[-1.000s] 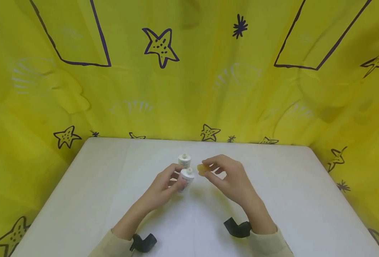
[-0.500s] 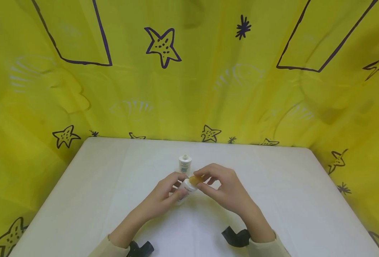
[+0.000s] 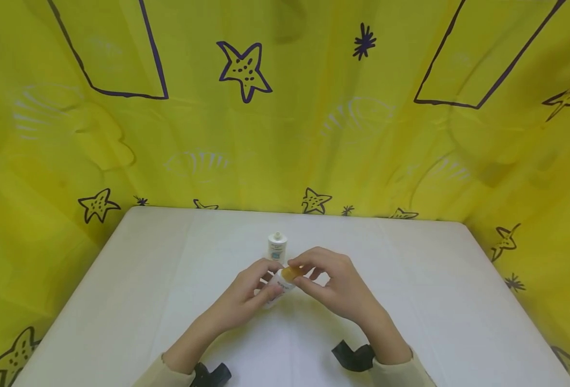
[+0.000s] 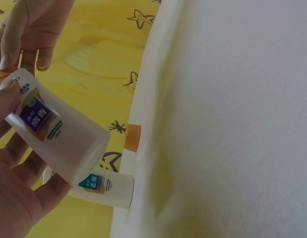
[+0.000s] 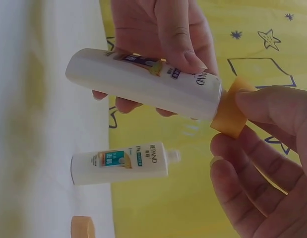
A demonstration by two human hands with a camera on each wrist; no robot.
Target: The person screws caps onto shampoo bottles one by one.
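My left hand (image 3: 243, 293) holds a white shampoo bottle (image 5: 143, 87) with a purple label, fingers on one side and thumb on the front. The bottle is raised off the table and tilted, its top towards the right hand. An orange cap (image 5: 231, 109) sits over the neck, which it hides. Thumb and fingertips of my right hand (image 3: 333, 279) pinch this cap. Just behind the hands, a second white shampoo bottle (image 3: 277, 247) with a teal label stands upright, its narrow neck (image 5: 173, 156) bare.
Another orange cap (image 5: 83, 227) rests on the white table (image 3: 386, 258) near the standing bottle; the left wrist view shows this loose cap (image 4: 133, 138) too. A yellow curtain (image 3: 285, 134) with starfish drawings hangs behind the table and along its sides.
The right hand has brought the orange cap leftward and down onto the held bottle's neck, which was bare one second ago. The left hand has tilted the bottle towards it and lowered it slightly.
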